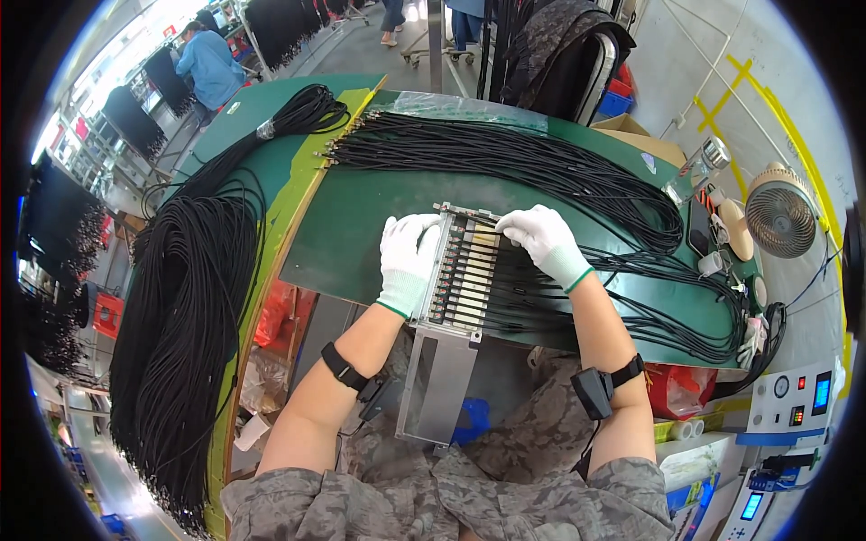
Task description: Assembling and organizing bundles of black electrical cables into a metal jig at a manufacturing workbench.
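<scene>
A long metal fixture (446,374) with a row of pale slots lies across the table's near edge. Black cables (528,293) sit side by side in its slots, their ends lined up along its left side. My left hand (408,257), in a white glove, grips the fixture's upper left side with bent fingers. My right hand (546,245), gloved too, pinches a black cable at the fixture's top right corner; the fingers partly hide the cable. From the fixture the cables run rightward under my right wrist.
A cable bundle (505,149) lies across the back of the green table (347,212). Another large bundle (194,261) hangs over the left side. On the right stand a fan (780,212), a clear bottle (695,171) and a control box (792,401). A person in blue (209,68) is far left.
</scene>
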A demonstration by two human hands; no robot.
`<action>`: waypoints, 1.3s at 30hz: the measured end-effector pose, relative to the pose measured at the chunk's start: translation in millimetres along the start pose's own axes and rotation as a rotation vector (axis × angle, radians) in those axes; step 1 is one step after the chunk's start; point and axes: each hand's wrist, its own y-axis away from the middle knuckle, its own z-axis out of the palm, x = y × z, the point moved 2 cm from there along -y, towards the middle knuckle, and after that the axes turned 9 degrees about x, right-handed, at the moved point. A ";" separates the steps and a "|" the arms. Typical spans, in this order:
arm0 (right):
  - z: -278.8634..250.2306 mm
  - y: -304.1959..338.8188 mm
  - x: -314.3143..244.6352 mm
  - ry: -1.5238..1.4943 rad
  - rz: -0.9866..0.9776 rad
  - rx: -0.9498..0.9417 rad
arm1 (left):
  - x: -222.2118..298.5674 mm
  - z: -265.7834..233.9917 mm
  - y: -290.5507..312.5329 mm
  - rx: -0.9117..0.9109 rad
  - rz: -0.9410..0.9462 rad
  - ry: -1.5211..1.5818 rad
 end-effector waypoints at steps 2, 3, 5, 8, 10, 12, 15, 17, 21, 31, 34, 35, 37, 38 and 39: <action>0.9 -0.6 1.0 -0.013 0.038 -0.041 | -0.3 0.4 0.8 -0.009 0.001 -0.007; 1.7 -1.0 1.7 -0.019 0.057 -0.061 | -1.5 1.2 1.7 -0.013 -0.008 -0.015; 5.7 -2.7 4.6 -0.027 0.064 -0.055 | -3.7 2.4 3.1 -0.020 -0.026 -0.031; 7.7 -4.6 5.6 -0.042 0.077 -0.044 | -4.0 1.5 3.0 -0.038 -0.036 -0.015; 7.9 -3.5 6.9 -0.063 0.133 -0.095 | -5.0 2.2 3.9 -0.049 -0.041 -0.007; 6.9 -3.9 5.8 -0.073 0.160 -0.120 | -5.5 4.0 3.3 -0.043 -0.032 -0.023; 5.0 -3.3 2.5 -0.088 0.161 -0.092 | -7.1 6.3 1.9 -0.086 -0.050 -0.013; 5.0 -3.2 -0.7 -0.066 0.171 -0.093 | -4.2 5.6 -0.2 -0.181 -0.097 0.018; 7.4 -0.9 -0.3 0.033 0.109 -0.062 | 22.3 15.2 -0.3 -0.181 0.364 -0.262; 9.5 1.8 19.1 0.328 -0.103 0.098 | 26.3 18.6 -1.2 -0.484 0.295 -0.330; 5.3 4.8 18.2 0.397 -0.058 0.060 | 22.1 15.0 3.6 -0.426 0.239 -0.223; 0.1 4.4 15.5 0.388 -0.072 0.059 | 19.4 15.5 3.8 -0.329 0.186 -0.165; -8.0 -1.7 8.4 0.221 -0.072 0.144 | 12.5 10.6 2.4 -0.133 0.080 -0.060; -10.0 -3.8 6.2 0.141 -0.067 0.187 | 8.7 11.6 2.2 -0.125 0.076 -0.072; -10.5 -3.6 3.8 0.134 -0.075 0.185 | 4.3 12.4 2.4 -0.085 0.017 -0.011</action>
